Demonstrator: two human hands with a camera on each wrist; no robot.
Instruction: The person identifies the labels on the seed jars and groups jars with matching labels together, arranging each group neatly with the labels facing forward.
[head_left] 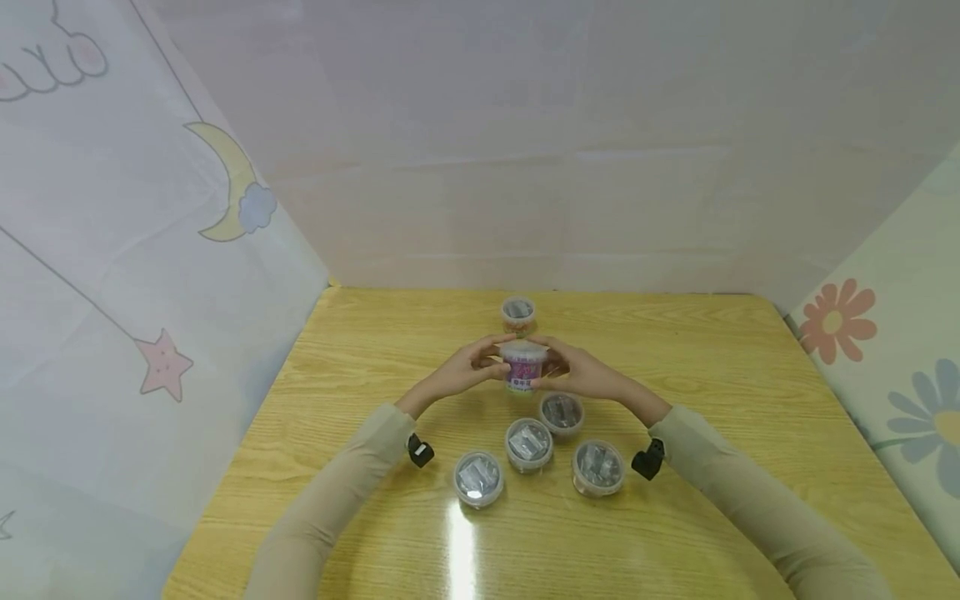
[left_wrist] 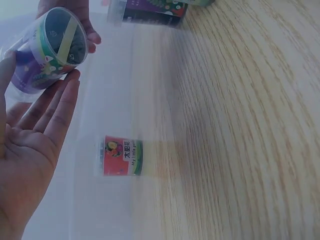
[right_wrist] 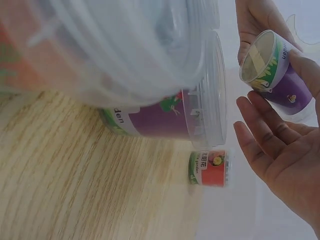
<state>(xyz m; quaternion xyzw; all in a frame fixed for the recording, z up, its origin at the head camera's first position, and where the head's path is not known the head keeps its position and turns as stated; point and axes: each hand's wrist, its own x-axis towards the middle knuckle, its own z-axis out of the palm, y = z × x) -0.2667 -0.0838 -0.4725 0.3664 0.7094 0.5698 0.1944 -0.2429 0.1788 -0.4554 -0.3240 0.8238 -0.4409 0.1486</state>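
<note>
Between both hands, raised off the table, is a purple-labelled plastic tub (head_left: pixel 522 367) with a clear lid. My left hand (head_left: pixel 471 367) grips its left side, thumb in front and fingers behind. From the other side my right hand (head_left: pixel 573 369) holds it in the same way. Both wrist views show the tub tilted, its clear bottom (left_wrist: pixel 66 37) revealing dark contents and a pale strip. Just behind the hands stands a red-labelled tub (head_left: pixel 518 315), seen upright on the table.
Nearer the body several lidded tubs stand on the wooden table (head_left: pixel 360 517): one by the right hand (head_left: pixel 561 413), one in the middle (head_left: pixel 528 444), one at left (head_left: pixel 478 479), one at right (head_left: pixel 597 468). A pale curtain (head_left: pixel 525 208) hangs behind the table.
</note>
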